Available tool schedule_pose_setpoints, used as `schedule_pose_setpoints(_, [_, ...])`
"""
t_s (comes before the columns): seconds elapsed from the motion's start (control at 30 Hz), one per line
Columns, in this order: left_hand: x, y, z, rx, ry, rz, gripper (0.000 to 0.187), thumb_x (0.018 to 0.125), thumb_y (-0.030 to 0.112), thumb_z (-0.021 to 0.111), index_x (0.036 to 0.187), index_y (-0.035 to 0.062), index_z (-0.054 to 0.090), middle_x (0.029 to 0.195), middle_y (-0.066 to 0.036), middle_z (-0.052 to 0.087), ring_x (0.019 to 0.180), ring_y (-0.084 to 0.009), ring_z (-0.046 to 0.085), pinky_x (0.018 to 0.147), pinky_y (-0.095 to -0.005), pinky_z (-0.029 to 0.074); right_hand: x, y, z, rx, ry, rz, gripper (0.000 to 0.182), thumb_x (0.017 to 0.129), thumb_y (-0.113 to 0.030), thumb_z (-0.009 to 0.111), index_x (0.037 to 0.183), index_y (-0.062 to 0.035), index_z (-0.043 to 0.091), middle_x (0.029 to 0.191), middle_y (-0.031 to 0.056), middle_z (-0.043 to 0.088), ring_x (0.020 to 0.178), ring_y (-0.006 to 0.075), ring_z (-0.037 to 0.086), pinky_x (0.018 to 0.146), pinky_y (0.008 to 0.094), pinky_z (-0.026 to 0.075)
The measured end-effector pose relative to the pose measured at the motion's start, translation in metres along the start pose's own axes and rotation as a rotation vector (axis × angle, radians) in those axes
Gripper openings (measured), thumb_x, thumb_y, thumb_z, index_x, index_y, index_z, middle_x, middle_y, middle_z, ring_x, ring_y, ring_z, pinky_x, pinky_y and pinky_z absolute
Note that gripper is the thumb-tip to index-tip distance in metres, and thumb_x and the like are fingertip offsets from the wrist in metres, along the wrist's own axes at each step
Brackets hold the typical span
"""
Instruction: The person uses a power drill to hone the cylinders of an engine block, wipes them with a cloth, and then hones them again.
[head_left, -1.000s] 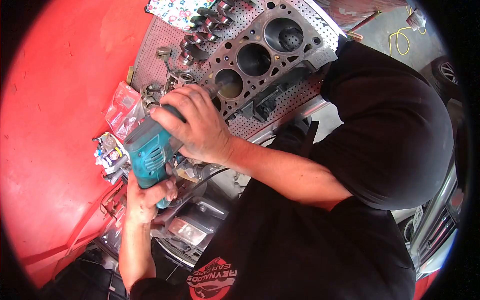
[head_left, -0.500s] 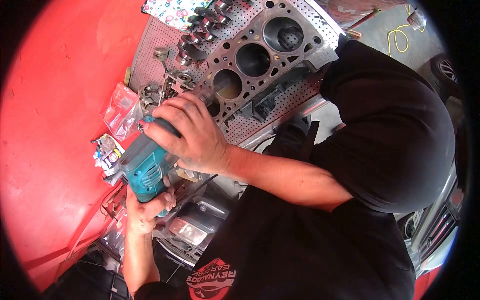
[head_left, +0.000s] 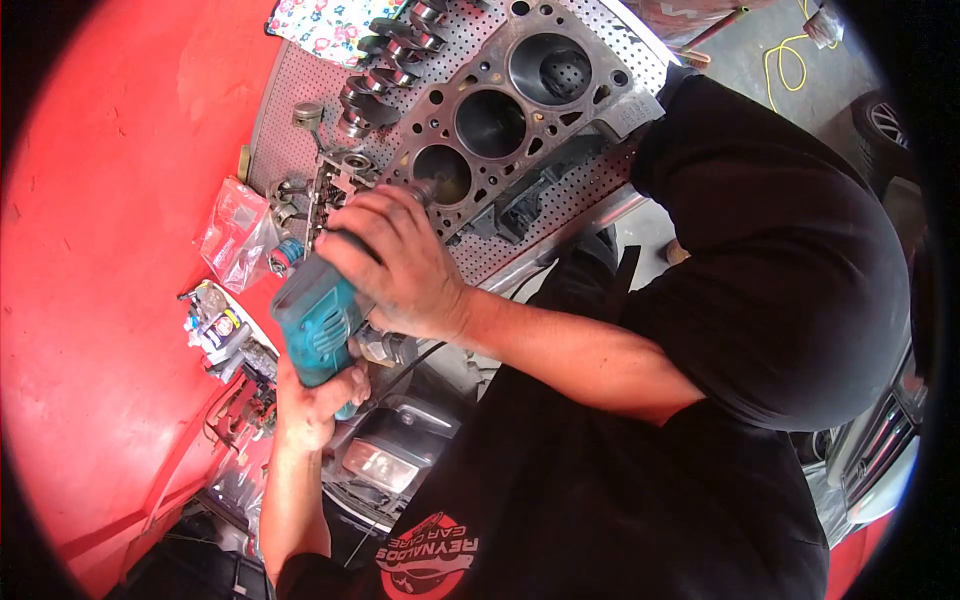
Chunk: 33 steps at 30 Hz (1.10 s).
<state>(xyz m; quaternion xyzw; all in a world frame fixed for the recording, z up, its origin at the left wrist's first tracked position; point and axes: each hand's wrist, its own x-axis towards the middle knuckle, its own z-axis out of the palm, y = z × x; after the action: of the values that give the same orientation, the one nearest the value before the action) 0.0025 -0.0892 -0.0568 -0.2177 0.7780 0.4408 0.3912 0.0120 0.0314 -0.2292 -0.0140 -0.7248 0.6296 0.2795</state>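
A teal power drill [head_left: 322, 325] is held in both hands. My left hand [head_left: 318, 405] is closed round its handle at the lower end. My right hand [head_left: 400, 265] wraps over the front of the drill body, near the engine block [head_left: 540, 125]. The drill's front end points at the third large bore [head_left: 442, 175] from the top. A blurred grey attachment shows at that bore's edge; its tip cannot be made out. My right hand hides part of the block's lower left end.
A crankshaft [head_left: 375, 100], a piston [head_left: 308, 115] and other metal parts lie on the perforated surface [head_left: 275, 135] left of the block. A floral cloth [head_left: 325, 28] is at the top. Plastic packaging [head_left: 238, 235] and bottles [head_left: 218, 330] rest against red bodywork [head_left: 110, 250].
The drill and both hands have moved right in the view, closer to the block. The block and the parts beside it appear shifted slightly left. A blue-and-red round item now shows beside the drill.
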Motion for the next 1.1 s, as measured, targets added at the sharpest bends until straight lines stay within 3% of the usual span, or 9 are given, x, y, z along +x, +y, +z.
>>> schedule_pose_setpoints(0.13, [-0.022,0.01,0.006,0.038,0.093,-0.024,0.036,0.07,0.004,0.07,0.103,-0.0022,0.057,0.068,-0.008,0.057,0.054,-0.0182,0.054,0.055,-0.0332,0.046,0.01,-0.02,-0.001,-0.018,0.037,-0.049,0.048,0.078,-0.018,0.067,0.124,-0.0119,0.056,0.119,0.0115,0.054,0.113,0.0326,0.057,0.104,0.0563,0.043])
schedule_pose_setpoints(0.23, [-0.03,0.012,0.003,0.049,0.106,-0.032,0.036,0.071,0.005,0.071,0.104,-0.0015,0.057,0.069,-0.008,0.058,0.054,-0.0184,0.055,0.056,-0.0329,0.047,0.012,-0.03,-0.001,0.01,0.033,-0.074,0.055,0.072,-0.013,0.069,0.126,-0.0112,0.058,0.124,0.011,0.056,0.114,0.0323,0.057,0.106,0.0552,0.044])
schedule_pose_setpoints(0.47, [-0.018,-0.003,0.001,-0.004,0.05,0.004,0.031,0.075,-0.005,0.063,0.106,-0.0039,0.06,0.076,-0.01,0.063,0.06,-0.0174,0.059,0.058,-0.0312,0.05,0.009,-0.021,-0.002,-0.018,0.029,-0.065,0.045,0.081,-0.02,0.064,0.124,-0.0088,0.056,0.119,0.0117,0.056,0.112,0.0318,0.058,0.104,0.0556,0.044])
schedule_pose_setpoints(0.6, [-0.009,-0.009,0.004,-0.026,0.038,-0.001,0.029,0.076,-0.006,0.061,0.105,-0.005,0.06,0.078,-0.011,0.063,0.062,-0.0173,0.06,0.059,-0.031,0.051,0.001,-0.012,-0.004,-0.006,-0.041,-0.031,0.071,0.062,-0.009,0.076,0.129,-0.0092,0.056,0.128,0.0117,0.055,0.121,0.0339,0.054,0.111,0.0557,0.039])
schedule_pose_setpoints(0.67, [-0.002,-0.009,0.011,0.029,0.057,-0.017,0.037,0.072,0.005,0.07,0.105,-0.001,0.055,0.07,-0.008,0.056,0.056,-0.0182,0.054,0.056,-0.0333,0.048,-0.003,-0.007,-0.002,-0.013,-0.044,-0.021,0.073,0.06,-0.008,0.077,0.13,-0.0091,0.055,0.129,0.0118,0.054,0.122,0.0338,0.054,0.111,0.0558,0.039])
schedule_pose_setpoints(0.73, [0.001,-0.01,0.012,0.044,0.068,-0.009,0.037,0.072,0.004,0.07,0.106,-0.0009,0.055,0.07,-0.008,0.056,0.055,-0.0182,0.054,0.056,-0.0334,0.047,-0.006,-0.004,-0.002,-0.006,-0.041,-0.011,0.076,0.058,-0.006,0.078,0.13,-0.0091,0.055,0.13,0.0119,0.054,0.124,0.0337,0.053,0.111,0.0556,0.039])
schedule_pose_setpoints(0.83, [0.001,-0.01,0.012,0.056,0.08,-0.015,0.037,0.072,0.003,0.068,0.106,-0.0012,0.055,0.069,-0.007,0.056,0.054,-0.0182,0.054,0.056,-0.0334,0.047,-0.005,-0.003,-0.001,-0.017,-0.017,-0.009,0.07,0.062,-0.009,0.077,0.129,-0.0084,0.055,0.129,0.0114,0.055,0.123,0.0332,0.054,0.11,0.0552,0.04])
schedule_pose_setpoints(0.93, [-0.008,-0.003,0.011,0.057,0.088,0.004,0.036,0.072,0.003,0.068,0.106,-0.0017,0.056,0.069,-0.007,0.056,0.054,-0.0182,0.054,0.056,-0.0334,0.047,0.003,-0.016,-0.004,-0.061,0.014,-0.036,0.045,0.08,-0.02,0.065,0.123,-0.0102,0.057,0.121,0.0121,0.056,0.115,0.0319,0.057,0.107,0.0566,0.041])
schedule_pose_setpoints(1.1, [-0.035,0.014,0.006,0.083,0.133,-0.025,0.037,0.071,0.005,0.07,0.106,-0.0025,0.057,0.069,-0.008,0.058,0.055,-0.0185,0.055,0.057,-0.0333,0.048,0.013,-0.035,-0.003,-0.005,0.06,-0.05,0.044,0.081,-0.017,0.065,0.124,-0.013,0.057,0.124,0.0111,0.058,0.112,0.0312,0.06,0.103,0.0549,0.045])
